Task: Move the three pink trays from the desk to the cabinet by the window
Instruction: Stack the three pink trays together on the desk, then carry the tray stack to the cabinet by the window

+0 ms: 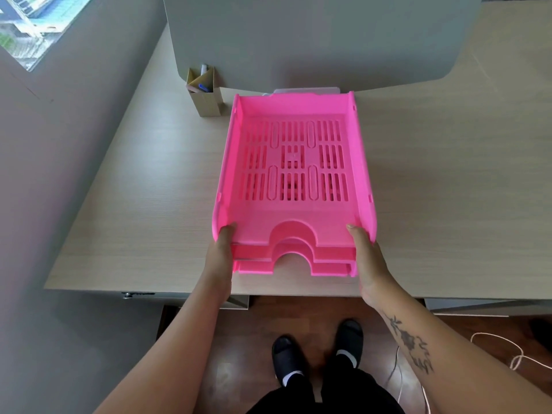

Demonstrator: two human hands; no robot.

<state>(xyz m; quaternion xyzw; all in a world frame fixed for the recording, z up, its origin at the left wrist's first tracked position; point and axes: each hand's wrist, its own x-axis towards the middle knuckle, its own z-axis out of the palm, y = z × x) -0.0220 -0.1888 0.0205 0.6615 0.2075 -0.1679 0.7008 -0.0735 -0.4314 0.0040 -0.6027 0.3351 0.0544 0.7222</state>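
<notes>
Three pink slotted trays sit stacked on the light wooden desk, their notched front edges facing me. My left hand grips the stack's front left corner, thumb over the top tray's rim. My right hand grips the front right corner the same way. The lower two trays show only as front edges under the top one. The cabinet by the window is not in view.
A cardboard pen holder stands just left of the stack's far end. A grey divider panel rises behind the trays, with a clear plastic item at its foot. A window is at upper left. A pink cable lies on the floor at right.
</notes>
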